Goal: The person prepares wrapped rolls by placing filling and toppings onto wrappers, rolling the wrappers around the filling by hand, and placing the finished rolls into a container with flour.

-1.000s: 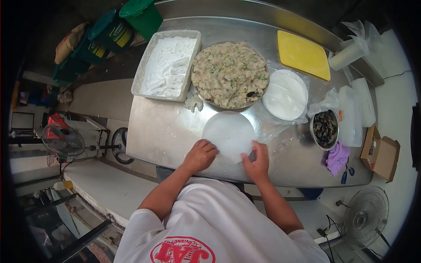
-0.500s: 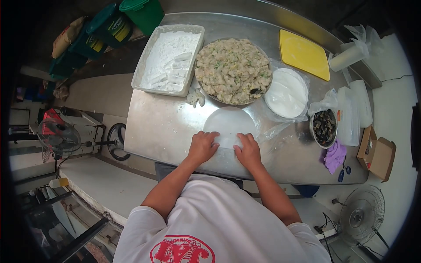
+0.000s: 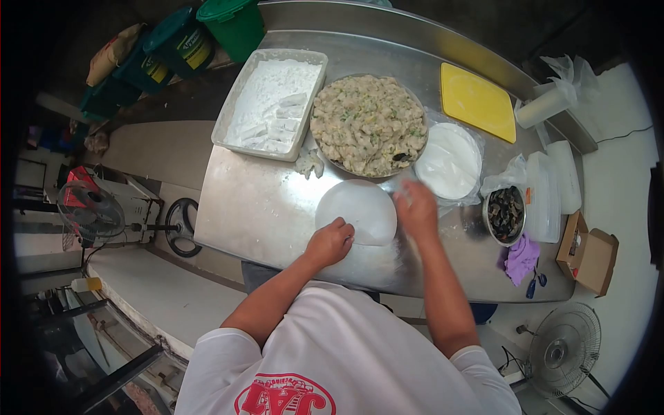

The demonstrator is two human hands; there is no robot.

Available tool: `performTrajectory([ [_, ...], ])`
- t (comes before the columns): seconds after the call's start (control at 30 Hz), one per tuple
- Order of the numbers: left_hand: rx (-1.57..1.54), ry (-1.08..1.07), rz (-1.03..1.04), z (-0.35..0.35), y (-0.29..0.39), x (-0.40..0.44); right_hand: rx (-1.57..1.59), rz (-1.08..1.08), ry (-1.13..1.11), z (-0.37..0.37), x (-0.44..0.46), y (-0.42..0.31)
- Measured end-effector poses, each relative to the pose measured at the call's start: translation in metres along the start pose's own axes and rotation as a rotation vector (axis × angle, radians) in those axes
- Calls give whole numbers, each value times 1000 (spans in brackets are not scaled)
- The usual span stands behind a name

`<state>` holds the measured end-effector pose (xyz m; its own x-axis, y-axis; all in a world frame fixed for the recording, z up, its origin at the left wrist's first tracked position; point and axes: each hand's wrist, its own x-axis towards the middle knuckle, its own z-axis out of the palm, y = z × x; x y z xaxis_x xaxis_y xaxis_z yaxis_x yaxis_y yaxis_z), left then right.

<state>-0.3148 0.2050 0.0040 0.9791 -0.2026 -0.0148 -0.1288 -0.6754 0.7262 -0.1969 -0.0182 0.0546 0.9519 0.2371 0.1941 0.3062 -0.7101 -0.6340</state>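
A purple cloth (image 3: pixel 521 261) lies near an open cardboard box (image 3: pixel 599 258) — a green bucket (image 3: pixel 234 29) stands well apart.

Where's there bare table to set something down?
Two patches: the left front of the steel table, bordered by the powder tray and left hand; and the right front, between the right forearm and purple cloth. It's crowded around the mixture and white rounds, and at the right end near the dark pieces.
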Motion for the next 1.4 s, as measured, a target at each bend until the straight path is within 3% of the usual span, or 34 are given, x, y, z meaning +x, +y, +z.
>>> performTrajectory([
  [0.03, 10, -7, -18, -2, 2, 0, -105, -140, 113, -9, 23, 7],
  [0.13, 31, -16, -17, -1, 4, -1, -155, -185, 55, -33, 77, -4],
  [0.2, 44, -4, 5, 0, 2, 1, -311, -209, -218, -38, 96, -8],
  [0.4, 122, 7, -27, 2, 15, 5, -450, -191, -480, -34, 105, -18],
  [0.57, 304, -154, -91, 7, 24, 15, -403, -325, -406, -25, 93, -13],
  [0.73, 324, -122, -24, 11, 18, 12, -541, -314, -496, -26, 102, -15],
  [0.83, 287, -112, -23, 3, 22, 10, -433, -366, -584, -33, 107, -17],
  [0.9, 267, -121, -39, -1, 21, 11, -118, -315, -543, -44, 98, -20],
  [0.93, 204, -94, 14, -1, 16, 8, -116, -314, -554, -49, 88, -27],
  [1.0, 142, -59, 64, -2, 3, 8, 254, 52, -609, -57, 61, -42],
  [1.03, 40, -34, 70, -2, -4, 7, 253, 50, -614, -52, 47, -39],
  [1.1, -62, -8, 70, -4, -13, 6, 632, 84, -580, -28, 16, -24],
  [1.17, -349, -94, -158, -10, -15, 6, 735, 110, -594, 2, -13, -17],
  [1.2, -347, -96, -161, -13, -17, 6, 834, 132, -600, 15, -24, -18],
  [1.3, -280, -113, -88, -15, -24, 6, 785, 216, -581, 41, -48, -32],
  [1.33, -259, -70, -3, -13, -27, 5, 550, 321, -682, 35, -44, -43],
  [1.37, -236, -25, 83, -11, -31, 5, 554, 324, -679, 44, -51, -35],
  [1.4, -233, -28, 83, -13, -31, 7, 383, 88, -563, 60, -59, -21],
])
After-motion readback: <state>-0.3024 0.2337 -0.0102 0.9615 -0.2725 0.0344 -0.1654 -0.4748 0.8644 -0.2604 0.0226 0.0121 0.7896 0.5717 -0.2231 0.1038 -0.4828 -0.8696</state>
